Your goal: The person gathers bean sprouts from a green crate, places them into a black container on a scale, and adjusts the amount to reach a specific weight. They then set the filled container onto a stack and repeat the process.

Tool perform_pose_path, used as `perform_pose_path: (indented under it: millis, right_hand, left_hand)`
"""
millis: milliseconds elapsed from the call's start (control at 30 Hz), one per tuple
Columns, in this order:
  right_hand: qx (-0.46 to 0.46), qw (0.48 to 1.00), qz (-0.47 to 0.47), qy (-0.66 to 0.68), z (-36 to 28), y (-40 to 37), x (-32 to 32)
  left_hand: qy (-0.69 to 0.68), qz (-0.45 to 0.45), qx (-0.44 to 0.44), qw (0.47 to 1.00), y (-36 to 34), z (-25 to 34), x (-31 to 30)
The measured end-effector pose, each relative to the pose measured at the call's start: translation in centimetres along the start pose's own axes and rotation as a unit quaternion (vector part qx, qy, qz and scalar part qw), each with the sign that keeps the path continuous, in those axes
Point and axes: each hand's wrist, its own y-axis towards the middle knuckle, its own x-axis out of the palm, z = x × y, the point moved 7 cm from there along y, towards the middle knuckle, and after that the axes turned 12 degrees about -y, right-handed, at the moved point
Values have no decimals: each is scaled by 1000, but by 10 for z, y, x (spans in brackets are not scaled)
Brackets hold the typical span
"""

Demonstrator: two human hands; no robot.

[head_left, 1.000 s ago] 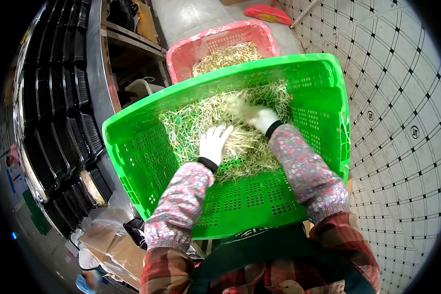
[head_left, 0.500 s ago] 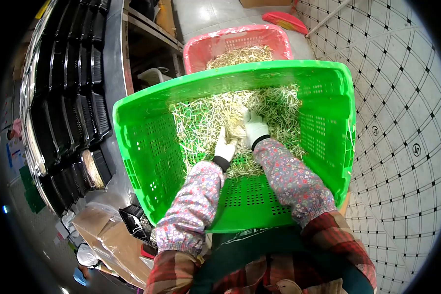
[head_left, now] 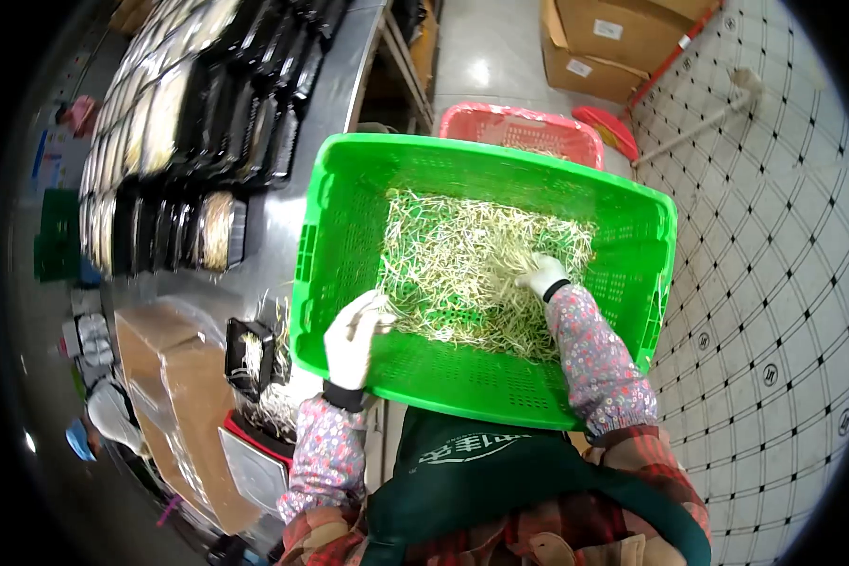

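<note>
A large green basket [head_left: 500, 401] with perforated walls stands before me, bean sprouts [head_left: 453, 255] spread over its bottom. My right hand [head_left: 543, 275], in a white glove, is inside at the right, its fingers closed round a bunch of sprouts. The bunch partly hides the fingertips. Over the basket's left front side is my left hand [head_left: 349, 344], also gloved. Its fingers are bent but apart, and I see no bunch in them. Left of that hand, a small black tray [head_left: 248, 379] with some sprouts inside sits on the metal table.
Stacked black trays of sprouts [head_left: 174, 123] cover the far metal table [head_left: 288, 212]. A scale [head_left: 255, 467] and a plastic-covered cardboard box [head_left: 184, 387] are at lower left. Behind the green basket are a pink basket [head_left: 519, 123] and cardboard boxes [head_left: 613, 42]. A tiled wall [head_left: 755, 236] borders the right.
My hands have separated: the left moved out to the basket's left front side, the right shifted right with a bunch of sprouts. The view has turned left, bringing the small tray and scale into clearer sight.
</note>
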Motion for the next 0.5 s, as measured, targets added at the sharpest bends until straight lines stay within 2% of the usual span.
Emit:
perform_pose_path:
  millis: [33,67,133,167,200,233,267,300,333,367,400,433,467,500]
  right_hand:
    - [-3,995,-57,79,-4,-3,1]
    - [-125,951,-25,281,-3,5,12]
    - [-104,958,-55,262,-37,-23,-25]
    - [-178,917,-65,350,-39,-17,-20]
    - [-206,946,-16,251,-32,-10,-15]
    - [-205,977,14,-65,-19,8,5]
    - [-194,960,-81,-185,-10,20,29]
    - [-201,972,-111,55,0,22,38]
    - [-204,923,-150,290,11,24,46]
    - [4,791,-231,567,15,39,58]
    - [-146,967,-74,197,-18,12,18]
    - [-177,936,-70,297,-58,-14,-4]
    - [-212,940,-72,259,-77,-12,-14]
    - [-252,922,-92,281,-118,-29,-29]
  left_hand:
    - [22,50,67,996,-15,12,-24]
    - [45,102,129,985,-33,22,-51]
    - [-19,235,181,955,-64,28,-112]
    - [7,280,215,936,-77,33,-137]
    - [34,329,250,910,-93,37,-162]
    - [69,378,260,886,-111,32,-190]
    - [125,437,268,849,-128,22,-224]
    - [180,464,281,821,-142,7,-258]
    - [234,491,287,788,-159,-7,-292]
    - [271,543,263,750,-176,-17,-313]
    - [305,586,234,713,-188,-30,-328]
    - [291,609,223,703,-197,-46,-348]
    - [274,626,217,697,-197,-65,-369]
    - [276,638,217,685,-190,-90,-395]
